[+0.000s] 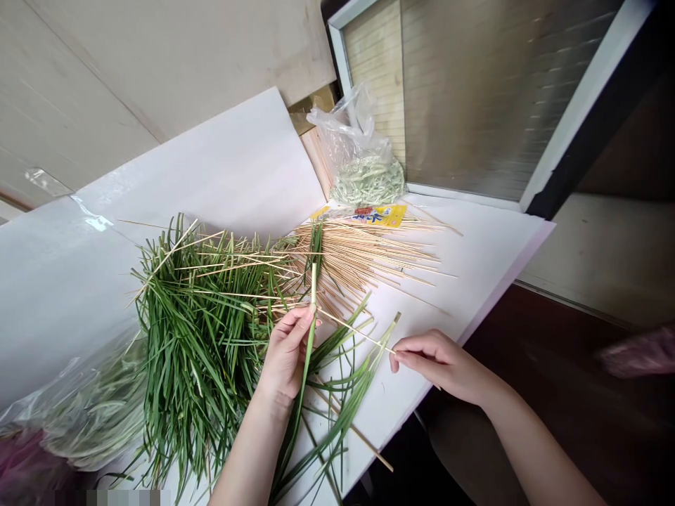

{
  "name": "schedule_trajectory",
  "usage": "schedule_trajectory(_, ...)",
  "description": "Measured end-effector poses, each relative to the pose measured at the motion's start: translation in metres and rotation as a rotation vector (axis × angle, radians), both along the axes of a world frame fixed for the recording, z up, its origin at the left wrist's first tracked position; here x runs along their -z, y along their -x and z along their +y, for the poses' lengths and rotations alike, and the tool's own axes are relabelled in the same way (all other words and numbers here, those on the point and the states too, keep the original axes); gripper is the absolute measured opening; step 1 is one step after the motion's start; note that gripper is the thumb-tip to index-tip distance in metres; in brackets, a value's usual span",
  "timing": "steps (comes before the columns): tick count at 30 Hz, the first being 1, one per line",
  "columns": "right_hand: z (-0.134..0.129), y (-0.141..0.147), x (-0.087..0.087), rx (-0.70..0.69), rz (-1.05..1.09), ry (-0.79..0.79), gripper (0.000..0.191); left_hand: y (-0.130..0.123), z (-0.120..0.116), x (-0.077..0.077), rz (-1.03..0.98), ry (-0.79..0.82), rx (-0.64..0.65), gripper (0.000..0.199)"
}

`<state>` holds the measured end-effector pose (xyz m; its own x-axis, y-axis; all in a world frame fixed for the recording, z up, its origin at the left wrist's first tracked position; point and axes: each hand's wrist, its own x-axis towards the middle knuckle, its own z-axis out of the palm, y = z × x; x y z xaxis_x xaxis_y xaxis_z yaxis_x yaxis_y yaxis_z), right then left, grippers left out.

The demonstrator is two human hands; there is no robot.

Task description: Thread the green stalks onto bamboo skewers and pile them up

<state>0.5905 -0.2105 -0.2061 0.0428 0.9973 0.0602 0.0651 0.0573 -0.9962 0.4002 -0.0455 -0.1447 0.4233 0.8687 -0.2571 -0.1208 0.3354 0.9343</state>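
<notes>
My left hand pinches a small bunch of garlic chives near its pale cut ends, and the long leaves trail down past the wrist. Between thumb and fingers my right hand grips one end of a bamboo skewer. That skewer slants across to the chives at my left fingertips; whether its tip has pierced them cannot be made out. Loose chives lie on the white table under and between the hands. To the left is a big heap of chives with skewers across its upper part.
Many bare skewers fan out beyond my hands. Behind them are a yellow printed wrapper and a clear bag of pale green strips. Another plastic bag lies at left. The white table ends on the right, near a framed glass panel.
</notes>
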Motion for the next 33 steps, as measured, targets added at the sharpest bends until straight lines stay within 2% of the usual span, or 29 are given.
schedule_trajectory(14, 0.000, -0.001, -0.002, -0.009, -0.022, 0.008, 0.042, -0.002, -0.006, -0.002, 0.030, -0.009, 0.004, 0.034)
schedule_trajectory(21, 0.000, -0.001, 0.002, -0.007, -0.034, 0.000, 0.043, 0.000, -0.008, -0.003, 0.056, -0.085, 0.052, 0.031)
schedule_trajectory(28, 0.001, -0.001, 0.007, -0.002, -0.032, -0.032, 0.042, -0.001, -0.011, -0.005, 0.077, -0.121, 0.043, 0.031)
schedule_trajectory(33, 0.001, 0.000, 0.004, 0.011, -0.047, -0.027, 0.047, -0.007, -0.018, 0.001, 0.094, -0.203, 0.102, 0.026)
